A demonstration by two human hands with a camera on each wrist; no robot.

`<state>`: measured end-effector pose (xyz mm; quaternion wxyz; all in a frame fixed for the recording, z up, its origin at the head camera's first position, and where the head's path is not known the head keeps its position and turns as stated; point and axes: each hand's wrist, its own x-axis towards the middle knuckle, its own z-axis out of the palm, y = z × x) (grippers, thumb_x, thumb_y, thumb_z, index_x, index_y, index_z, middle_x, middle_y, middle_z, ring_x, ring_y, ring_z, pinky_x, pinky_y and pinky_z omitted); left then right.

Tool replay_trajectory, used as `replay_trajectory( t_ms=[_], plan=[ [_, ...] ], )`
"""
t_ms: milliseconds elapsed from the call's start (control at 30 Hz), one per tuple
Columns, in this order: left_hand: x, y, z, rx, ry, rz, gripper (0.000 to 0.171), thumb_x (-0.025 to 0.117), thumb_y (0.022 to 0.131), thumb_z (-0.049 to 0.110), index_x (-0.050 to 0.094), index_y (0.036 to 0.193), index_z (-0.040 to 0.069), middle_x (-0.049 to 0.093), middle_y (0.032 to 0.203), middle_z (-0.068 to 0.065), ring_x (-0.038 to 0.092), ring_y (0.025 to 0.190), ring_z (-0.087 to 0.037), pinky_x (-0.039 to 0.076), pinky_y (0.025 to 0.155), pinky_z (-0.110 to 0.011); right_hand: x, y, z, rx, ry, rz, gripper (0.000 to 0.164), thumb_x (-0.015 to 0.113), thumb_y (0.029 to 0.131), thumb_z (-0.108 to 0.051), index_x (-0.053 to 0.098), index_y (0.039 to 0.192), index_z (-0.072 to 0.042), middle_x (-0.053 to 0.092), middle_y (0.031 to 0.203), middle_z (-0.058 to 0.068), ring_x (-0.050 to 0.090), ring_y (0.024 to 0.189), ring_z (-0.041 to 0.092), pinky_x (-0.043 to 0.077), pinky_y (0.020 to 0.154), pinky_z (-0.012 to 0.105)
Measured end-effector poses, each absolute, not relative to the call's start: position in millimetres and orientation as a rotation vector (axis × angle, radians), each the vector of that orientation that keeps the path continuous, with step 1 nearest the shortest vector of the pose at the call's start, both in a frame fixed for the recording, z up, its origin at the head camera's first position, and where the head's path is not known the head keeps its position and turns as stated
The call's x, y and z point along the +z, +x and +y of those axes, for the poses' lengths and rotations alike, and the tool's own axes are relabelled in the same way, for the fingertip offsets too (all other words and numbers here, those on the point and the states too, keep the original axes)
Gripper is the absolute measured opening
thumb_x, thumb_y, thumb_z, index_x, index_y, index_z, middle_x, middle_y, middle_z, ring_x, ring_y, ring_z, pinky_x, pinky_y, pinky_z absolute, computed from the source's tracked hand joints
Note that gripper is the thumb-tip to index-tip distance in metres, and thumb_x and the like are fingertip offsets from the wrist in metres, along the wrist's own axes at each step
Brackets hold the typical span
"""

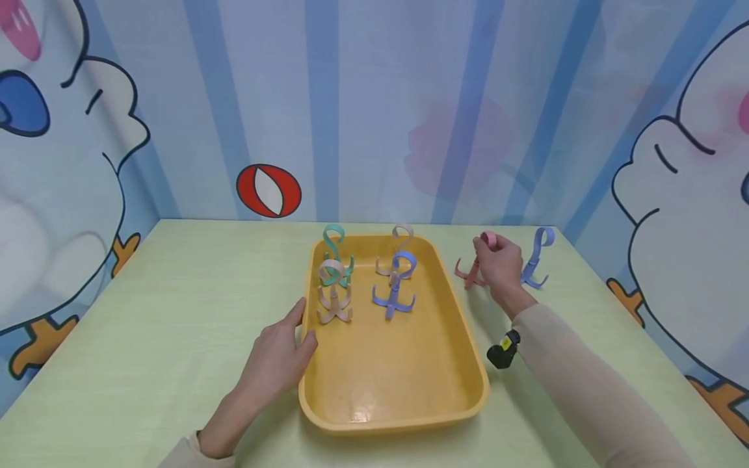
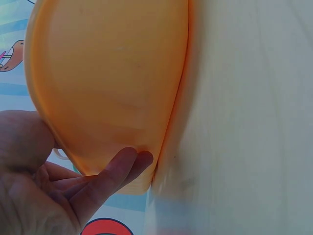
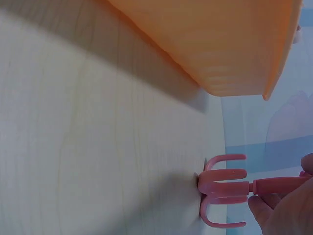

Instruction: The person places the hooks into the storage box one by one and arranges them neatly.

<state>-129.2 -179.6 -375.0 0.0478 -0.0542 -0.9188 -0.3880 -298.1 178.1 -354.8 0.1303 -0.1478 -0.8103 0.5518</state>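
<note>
Held piece: pink hook (image 1: pixel 471 275), right of centre in the frame, outside the tray; upright stem, curled top, pronged base at or very near the tabletop (image 1: pixel 193 312), contact uncertain.
Right hand (image 1: pixel 500 265): fingers closed about the pink hook's upper stem and curl.
Left hand (image 1: pixel 274 359): lower left of centre, gripping the tray's left rim, thumb over the edge, fingers along the outer wall.
Tray: yellow tray (image 1: pixel 398 370), centre to lower centre, rectangular with rounded corners, resting on the tabletop.
Tray contents, left: teal hook (image 1: pixel 335 251) behind, pale front hook (image 1: pixel 334 303) before it, partly overlapping it in the view.
Tray contents, right: pale rear hook (image 1: pixel 402 247) behind, blue tray hook (image 1: pixel 394 296) in front of it.
Outlying piece: blue outer hook (image 1: pixel 532 266), right of the right hand, on the tabletop, base partly hidden by the hand.
Handling, hooks: probably light, stiff plastic, smooth and a little slippery; the thin prongs look the likeliest part to snap or snag on a neighbour.
Hold, hooks: best by the stem just under the curl, prongs left free.
Handling, tray: seems light and fairly rigid, so prone to sliding if knocked; the rim gives the surest hold.
Backdrop: blue striped cloth (image 1: pixel 363 117), upper frame, cartoon print.
</note>
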Motion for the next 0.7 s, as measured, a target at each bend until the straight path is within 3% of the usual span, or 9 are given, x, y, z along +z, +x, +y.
replay_trajectory(
  t_ms=[267, 400, 567, 700],
  plan=[
    [-375.3, -128.6, -179.5, -1.2, -0.171, -2.801, 0.068, 0.054, 0.101, 0.014, 0.031, 0.162, -0.008, 0.057, 0.15, -0.03, 0.037, 0.042, -0.008, 0.035, 0.04, -0.022, -357.2, -299.1, 182.8, 1.673, -0.424, -2.331, 0.04, 0.063, 0.105, -0.034, 0.07, 0.135, -0.008, 0.073, 0.086, 0.002, 0.066, 0.104, 0.022, 0.044, 0.099, 0.028],
    [-375.5, -128.3, -179.5, -1.201, -0.18, -2.797, 0.068, 0.054, 0.101, 0.014, 0.031, 0.161, -0.009, 0.057, 0.149, -0.031, 0.037, 0.042, -0.008, 0.035, 0.04, -0.021, -357.4, -299.3, 187.0, 1.677, -0.401, -2.322, 0.04, 0.065, 0.105, -0.033, 0.072, 0.133, -0.005, 0.071, 0.083, -0.001, 0.064, 0.102, 0.019, 0.044, 0.092, 0.024],
    [-375.1, -128.1, -179.6, -1.196, -0.186, -2.794, 0.068, 0.054, 0.102, 0.014, 0.031, 0.161, -0.009, 0.057, 0.149, -0.031, 0.037, 0.042, -0.008, 0.035, 0.04, -0.021, -356.0, -299.1, 193.9, 1.737, -0.338, -2.287, 0.043, 0.067, 0.103, -0.032, 0.071, 0.135, -0.003, 0.069, 0.09, -0.009, 0.065, 0.095, 0.011, 0.051, 0.084, 0.015],
    [-374.5, -128.4, -179.8, -1.19, -0.18, -2.799, 0.068, 0.054, 0.102, 0.014, 0.032, 0.161, -0.008, 0.057, 0.149, -0.031, 0.038, 0.042, -0.008, 0.036, 0.041, -0.022, -353.1, -295.5, 199.5, 1.854, -0.249, -2.257, 0.047, 0.066, 0.104, -0.03, 0.065, 0.142, -0.002, 0.07, 0.107, -0.006, 0.069, 0.095, 0.005, 0.058, 0.097, 0.025]
  ],
)
